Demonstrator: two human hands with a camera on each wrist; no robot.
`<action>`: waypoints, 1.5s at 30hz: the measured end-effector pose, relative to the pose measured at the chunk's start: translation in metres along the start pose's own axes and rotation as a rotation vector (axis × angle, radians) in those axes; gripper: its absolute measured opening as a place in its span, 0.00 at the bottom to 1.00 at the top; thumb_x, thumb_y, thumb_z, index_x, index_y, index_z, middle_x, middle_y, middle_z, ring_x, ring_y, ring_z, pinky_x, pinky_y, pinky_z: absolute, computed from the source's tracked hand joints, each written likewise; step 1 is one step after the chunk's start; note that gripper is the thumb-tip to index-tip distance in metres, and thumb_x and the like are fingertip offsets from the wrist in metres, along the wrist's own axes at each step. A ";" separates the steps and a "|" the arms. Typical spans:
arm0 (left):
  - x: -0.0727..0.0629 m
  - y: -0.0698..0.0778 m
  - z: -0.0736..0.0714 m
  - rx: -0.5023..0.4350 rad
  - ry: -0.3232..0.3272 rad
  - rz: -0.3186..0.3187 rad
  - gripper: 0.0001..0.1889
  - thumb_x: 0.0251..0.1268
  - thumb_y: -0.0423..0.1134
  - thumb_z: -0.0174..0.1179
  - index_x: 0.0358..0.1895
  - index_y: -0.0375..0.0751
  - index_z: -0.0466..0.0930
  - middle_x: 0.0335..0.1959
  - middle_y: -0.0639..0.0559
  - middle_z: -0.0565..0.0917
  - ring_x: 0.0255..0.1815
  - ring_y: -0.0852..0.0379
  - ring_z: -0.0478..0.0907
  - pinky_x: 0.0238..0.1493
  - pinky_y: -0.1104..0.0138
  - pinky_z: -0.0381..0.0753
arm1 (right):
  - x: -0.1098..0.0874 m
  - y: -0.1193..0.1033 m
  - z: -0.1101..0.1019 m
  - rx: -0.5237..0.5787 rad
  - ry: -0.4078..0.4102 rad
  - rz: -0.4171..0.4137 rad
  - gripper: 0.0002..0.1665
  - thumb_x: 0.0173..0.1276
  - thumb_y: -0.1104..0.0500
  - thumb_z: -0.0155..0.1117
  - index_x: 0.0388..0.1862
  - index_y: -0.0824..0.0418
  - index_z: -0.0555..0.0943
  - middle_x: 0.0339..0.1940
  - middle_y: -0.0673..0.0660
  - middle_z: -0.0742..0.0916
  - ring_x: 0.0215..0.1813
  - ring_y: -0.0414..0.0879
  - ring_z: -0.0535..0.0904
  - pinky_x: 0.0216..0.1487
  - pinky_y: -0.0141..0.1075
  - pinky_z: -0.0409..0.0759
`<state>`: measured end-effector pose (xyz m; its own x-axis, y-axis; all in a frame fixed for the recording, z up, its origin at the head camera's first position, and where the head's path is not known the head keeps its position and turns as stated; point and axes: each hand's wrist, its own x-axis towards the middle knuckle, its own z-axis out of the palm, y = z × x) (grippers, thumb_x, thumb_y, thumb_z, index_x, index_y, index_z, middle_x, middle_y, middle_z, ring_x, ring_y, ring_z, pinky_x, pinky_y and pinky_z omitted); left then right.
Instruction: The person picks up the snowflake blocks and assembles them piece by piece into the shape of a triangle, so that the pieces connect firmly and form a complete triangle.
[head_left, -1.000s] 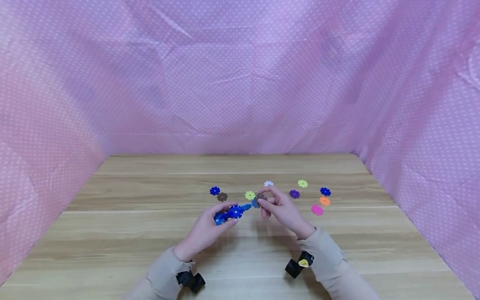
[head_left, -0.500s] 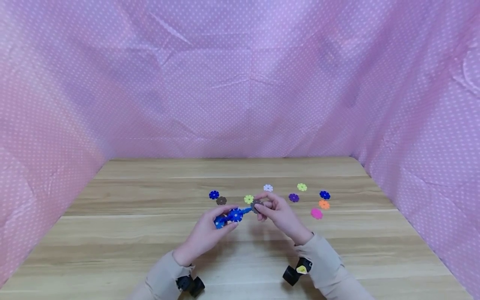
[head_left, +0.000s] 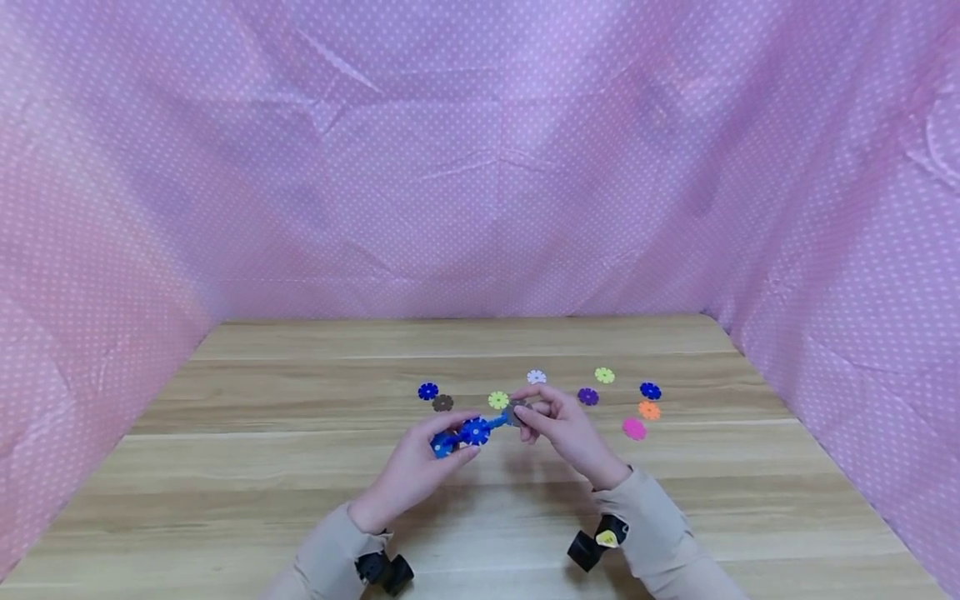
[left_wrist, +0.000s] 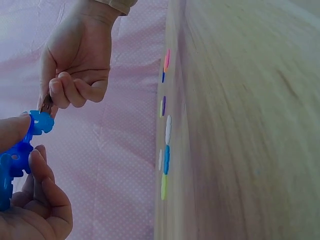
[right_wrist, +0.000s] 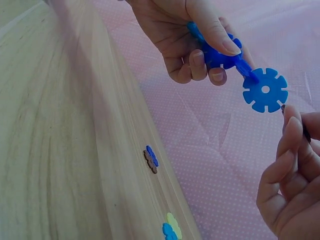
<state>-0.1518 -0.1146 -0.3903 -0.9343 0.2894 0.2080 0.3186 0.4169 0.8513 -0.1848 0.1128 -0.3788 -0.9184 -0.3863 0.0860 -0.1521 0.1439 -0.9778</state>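
Observation:
My left hand (head_left: 412, 458) grips a chain of interlocking blue snowflake discs (head_left: 475, 432), thumb on one side and fingers on the other. At the chain's free end is a lighter blue notched disc (right_wrist: 272, 100) with a round hole in its middle. A brown snowflake disc (head_left: 516, 412) is pinched between the thumb and fingers of my right hand (head_left: 562, 433). In the right wrist view, the brown disc's edge meets the rim of the light blue disc; whether their slots are engaged cannot be told. Both hands are held above the table.
Loose snowflake discs lie flat on the wooden table (head_left: 300, 483): dark blue (head_left: 428, 391) and brown at the left, yellow-green (head_left: 498, 400) and white (head_left: 536, 377) in the middle, purple (head_left: 588, 397), orange (head_left: 649, 410) and pink (head_left: 634, 429) at the right. Pink dotted cloth (head_left: 480, 208) surrounds the table.
The brown disc and the blue chain's free end, apart one second ago, have come together. My right hand has shifted slightly left and down in the head view. The left hand keeps its grip.

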 end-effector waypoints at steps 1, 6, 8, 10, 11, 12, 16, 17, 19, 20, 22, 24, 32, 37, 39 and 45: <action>0.000 0.000 0.000 -0.002 0.003 0.001 0.19 0.60 0.41 0.65 0.55 0.46 0.79 0.50 0.50 0.81 0.51 0.51 0.78 0.51 0.56 0.80 | 0.000 0.000 0.000 0.005 0.002 -0.001 0.16 0.71 0.58 0.56 0.52 0.67 0.74 0.22 0.51 0.83 0.27 0.38 0.79 0.37 0.33 0.81; 0.001 0.000 0.000 -0.020 0.009 -0.005 0.19 0.60 0.40 0.65 0.55 0.51 0.79 0.49 0.50 0.81 0.50 0.52 0.78 0.50 0.62 0.81 | 0.001 -0.002 0.000 0.003 0.005 -0.009 0.19 0.71 0.59 0.56 0.54 0.72 0.73 0.21 0.50 0.82 0.26 0.38 0.78 0.36 0.32 0.81; 0.001 0.001 0.000 -0.020 0.007 -0.001 0.19 0.60 0.39 0.65 0.56 0.52 0.79 0.50 0.51 0.81 0.50 0.53 0.79 0.50 0.63 0.81 | 0.001 -0.002 0.000 -0.006 0.007 -0.006 0.19 0.71 0.59 0.56 0.54 0.72 0.72 0.21 0.49 0.82 0.26 0.38 0.78 0.36 0.32 0.81; 0.002 0.002 0.000 -0.024 0.006 0.003 0.20 0.60 0.39 0.65 0.56 0.52 0.78 0.50 0.51 0.82 0.51 0.52 0.79 0.51 0.63 0.81 | 0.002 -0.002 -0.001 -0.007 0.008 0.000 0.19 0.71 0.59 0.56 0.54 0.72 0.72 0.21 0.48 0.82 0.26 0.38 0.78 0.36 0.31 0.80; 0.002 0.002 0.000 -0.026 0.005 0.002 0.20 0.60 0.39 0.65 0.56 0.53 0.78 0.50 0.51 0.82 0.51 0.52 0.78 0.51 0.62 0.81 | 0.002 -0.002 -0.001 -0.007 0.008 0.005 0.19 0.71 0.59 0.56 0.54 0.72 0.73 0.21 0.48 0.82 0.26 0.38 0.78 0.36 0.32 0.80; 0.002 0.002 0.000 -0.028 0.003 0.003 0.20 0.60 0.39 0.65 0.56 0.53 0.78 0.50 0.51 0.81 0.51 0.52 0.78 0.51 0.62 0.81 | 0.001 -0.001 -0.001 -0.006 0.009 0.009 0.19 0.71 0.59 0.56 0.54 0.71 0.73 0.21 0.48 0.82 0.26 0.38 0.78 0.36 0.32 0.80; 0.003 0.002 0.000 -0.023 0.009 0.003 0.19 0.60 0.40 0.65 0.56 0.53 0.79 0.50 0.50 0.81 0.51 0.51 0.78 0.51 0.61 0.81 | 0.000 -0.001 -0.002 -0.004 0.013 0.031 0.19 0.71 0.58 0.56 0.54 0.69 0.74 0.22 0.48 0.83 0.27 0.38 0.78 0.37 0.32 0.80; 0.003 0.002 0.000 -0.021 0.011 0.007 0.19 0.60 0.40 0.65 0.56 0.52 0.79 0.50 0.49 0.82 0.50 0.51 0.78 0.50 0.61 0.81 | -0.001 -0.001 -0.003 -0.004 0.012 0.034 0.19 0.71 0.57 0.57 0.54 0.68 0.74 0.22 0.48 0.83 0.27 0.39 0.78 0.37 0.32 0.80; 0.002 0.001 0.001 -0.018 0.007 0.005 0.19 0.60 0.40 0.64 0.56 0.52 0.79 0.50 0.49 0.81 0.50 0.51 0.78 0.50 0.61 0.81 | -0.002 0.000 -0.002 -0.009 0.008 0.038 0.19 0.71 0.56 0.57 0.54 0.67 0.75 0.23 0.50 0.83 0.28 0.40 0.79 0.37 0.33 0.80; 0.002 0.001 0.001 -0.018 0.004 0.001 0.19 0.60 0.40 0.64 0.56 0.52 0.78 0.50 0.49 0.81 0.50 0.51 0.78 0.50 0.61 0.81 | -0.002 0.000 -0.002 -0.014 0.005 0.040 0.18 0.71 0.56 0.57 0.54 0.66 0.75 0.23 0.50 0.83 0.28 0.41 0.79 0.38 0.33 0.80; 0.001 0.002 0.002 -0.021 -0.004 -0.008 0.20 0.60 0.40 0.64 0.57 0.53 0.78 0.51 0.50 0.81 0.51 0.52 0.78 0.51 0.62 0.81 | -0.004 0.001 -0.001 -0.018 -0.001 0.036 0.18 0.71 0.56 0.57 0.53 0.66 0.75 0.23 0.50 0.83 0.28 0.41 0.79 0.38 0.33 0.80; 0.000 0.002 0.003 -0.025 -0.011 -0.013 0.20 0.61 0.40 0.64 0.58 0.53 0.77 0.51 0.51 0.81 0.51 0.53 0.78 0.51 0.62 0.81 | -0.004 0.002 -0.001 -0.019 0.000 0.030 0.17 0.71 0.57 0.57 0.53 0.66 0.75 0.23 0.49 0.83 0.28 0.41 0.79 0.38 0.33 0.81; 0.004 0.004 0.004 -0.022 0.038 0.041 0.20 0.56 0.36 0.67 0.55 0.51 0.80 0.49 0.53 0.82 0.48 0.56 0.78 0.50 0.67 0.79 | -0.001 -0.003 0.003 -0.122 0.035 -0.074 0.12 0.70 0.65 0.56 0.50 0.69 0.77 0.25 0.66 0.83 0.25 0.37 0.77 0.33 0.31 0.82; 0.009 0.005 0.005 0.010 0.062 0.071 0.19 0.55 0.37 0.68 0.53 0.51 0.81 0.47 0.54 0.83 0.47 0.57 0.79 0.49 0.68 0.79 | 0.000 -0.004 0.007 -0.111 0.098 -0.069 0.12 0.69 0.69 0.55 0.49 0.72 0.77 0.27 0.73 0.82 0.24 0.36 0.77 0.31 0.30 0.81; 0.010 0.006 0.006 0.019 0.066 0.069 0.19 0.56 0.36 0.67 0.52 0.51 0.81 0.47 0.54 0.83 0.47 0.58 0.79 0.49 0.68 0.79 | 0.000 -0.002 0.009 -0.089 0.131 -0.062 0.12 0.69 0.70 0.55 0.49 0.73 0.77 0.27 0.72 0.83 0.24 0.37 0.76 0.30 0.29 0.80; 0.010 0.007 0.011 0.009 0.081 0.073 0.17 0.57 0.33 0.66 0.51 0.47 0.81 0.47 0.52 0.84 0.47 0.56 0.80 0.50 0.64 0.80 | -0.001 0.001 0.017 -0.052 0.208 -0.026 0.11 0.67 0.71 0.56 0.48 0.73 0.78 0.24 0.67 0.82 0.23 0.38 0.75 0.27 0.30 0.78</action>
<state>-0.1569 -0.0994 -0.3877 -0.9185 0.2484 0.3077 0.3871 0.4051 0.8283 -0.1783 0.0979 -0.3835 -0.9686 -0.1952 0.1541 -0.1908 0.1853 -0.9640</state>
